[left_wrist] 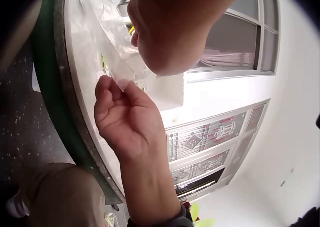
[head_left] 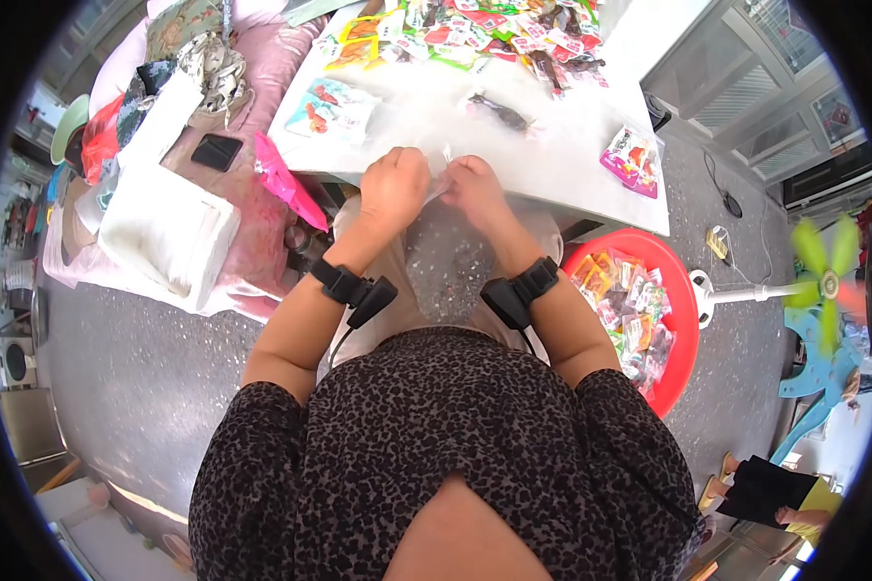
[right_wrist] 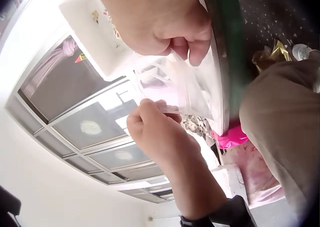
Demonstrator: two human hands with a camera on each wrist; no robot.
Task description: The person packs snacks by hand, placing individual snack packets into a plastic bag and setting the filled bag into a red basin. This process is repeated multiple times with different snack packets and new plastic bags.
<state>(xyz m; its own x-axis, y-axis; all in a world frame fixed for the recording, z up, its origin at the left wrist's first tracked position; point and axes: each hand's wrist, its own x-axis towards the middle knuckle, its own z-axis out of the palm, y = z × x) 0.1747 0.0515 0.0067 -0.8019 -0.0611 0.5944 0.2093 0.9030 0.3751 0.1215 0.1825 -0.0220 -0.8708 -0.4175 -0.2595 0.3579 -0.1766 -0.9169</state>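
In front of the torso, at the near edge of the white table (head_left: 552,179), my left hand (head_left: 394,186) and right hand (head_left: 477,189) are close together. A thin clear plastic bag (right_wrist: 172,86) stretches between them. The left hand pinches one side of it with curled fingers, and the right hand grips the other side. From the left wrist, the right hand (left_wrist: 127,119) shows thumb and fingertips on the clear film (left_wrist: 117,51). Beyond the hands lie a dark snack in clear wrapping (head_left: 501,111) and a pale blue packet with red pictures (head_left: 331,111).
Many small snack packets (head_left: 504,39) are heaped at the table's far side. A pink-and-white packet (head_left: 632,160) lies at the right. A red basin (head_left: 685,320) full of packets stands by the right arm. Left are a pink bag (head_left: 289,184) and a phone (head_left: 216,152).
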